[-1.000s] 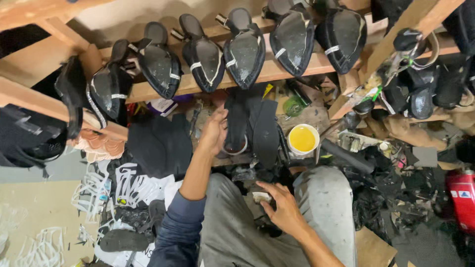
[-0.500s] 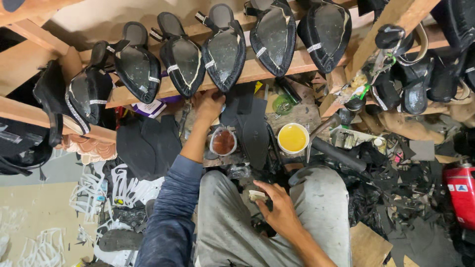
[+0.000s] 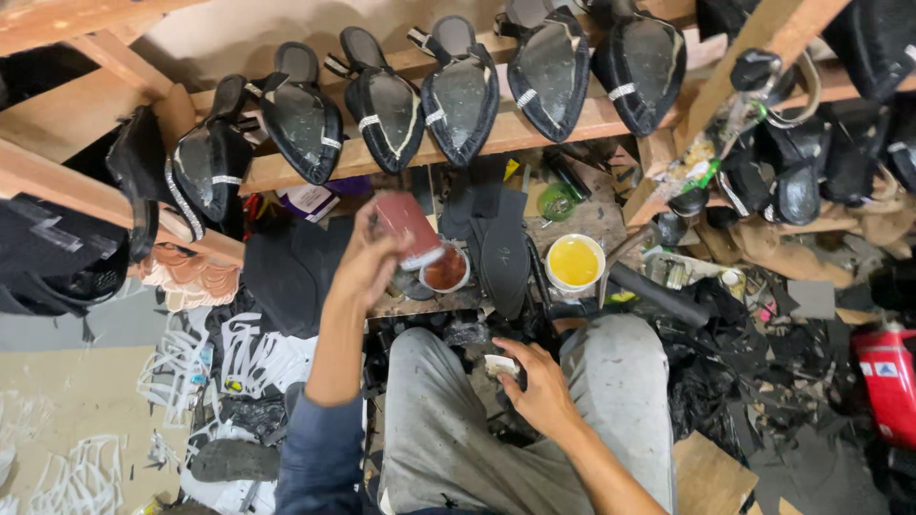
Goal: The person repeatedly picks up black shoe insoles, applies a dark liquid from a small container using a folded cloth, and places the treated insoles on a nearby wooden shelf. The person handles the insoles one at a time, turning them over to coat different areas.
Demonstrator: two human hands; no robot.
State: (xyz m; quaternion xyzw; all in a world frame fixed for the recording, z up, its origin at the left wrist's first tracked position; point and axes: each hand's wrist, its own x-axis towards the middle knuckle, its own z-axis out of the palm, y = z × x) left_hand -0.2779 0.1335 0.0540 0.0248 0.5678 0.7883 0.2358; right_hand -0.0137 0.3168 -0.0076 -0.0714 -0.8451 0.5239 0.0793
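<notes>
My left hand is raised over the low workbench and grips a reddish-brown cylindrical can, tilted toward a small round pot of brown liquid. My right hand rests between my knees and holds a small white piece. A white cup of yellow glue stands to the right of the brown pot. Black shoe soles lie on the bench between the two pots.
A slanted wooden rack above the bench carries several black pointed shoes. More black shoes hang at the right. White cut-out pieces litter the floor at left. A red canister stands at the far right.
My left hand came back from the bench under the rack and lifted the reddish-brown can. The brown pot came into sight. My right hand stayed by my knees.
</notes>
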